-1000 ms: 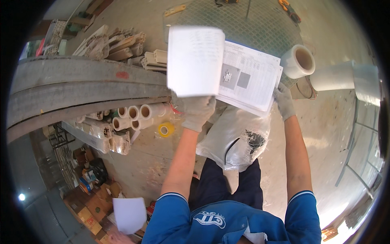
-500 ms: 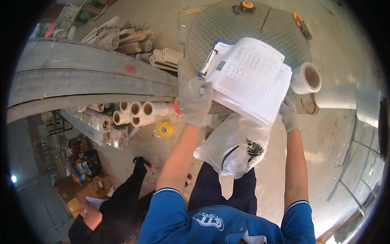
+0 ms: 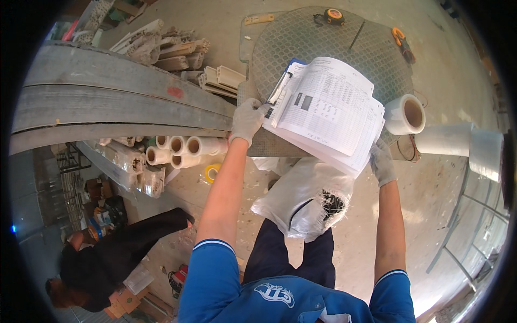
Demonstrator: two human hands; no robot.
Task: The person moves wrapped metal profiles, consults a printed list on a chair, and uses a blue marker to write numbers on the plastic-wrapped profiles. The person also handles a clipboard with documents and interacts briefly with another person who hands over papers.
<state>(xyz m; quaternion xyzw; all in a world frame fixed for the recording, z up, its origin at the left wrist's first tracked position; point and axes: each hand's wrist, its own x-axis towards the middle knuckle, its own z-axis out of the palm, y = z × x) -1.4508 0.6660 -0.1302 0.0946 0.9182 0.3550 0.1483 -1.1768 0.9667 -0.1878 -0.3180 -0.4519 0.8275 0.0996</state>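
A stack of printed sheets (image 3: 328, 102) lies on a blue clipboard (image 3: 295, 62), the metal clip at its left side. My left hand (image 3: 247, 121), in a pale work glove, closes on the clipboard's left edge beside the clip. At the lower right corner my gloved right hand (image 3: 383, 164) grips the sheets and board, its fingertips partly hidden beneath them. The clipboard is above a work surface covered with a patterned mat (image 3: 269, 48). Below it hangs or stands a white woven sack (image 3: 299, 199) with a frayed opening and dark contents.
On the mat are a tape measure (image 3: 334, 16), an orange-handled tool (image 3: 403, 44) and a yellow-handled tool (image 3: 259, 19). A clear film roll (image 3: 405, 114) stands at right. Long metal beams (image 3: 124, 107) and several film rolls (image 3: 188, 145) lie left. Another person (image 3: 107, 261) bends at lower left.
My left hand has shifted slightly left and settled by the clip. The top sheets now lie flatter, showing more print. The other person has moved further left and bent down.
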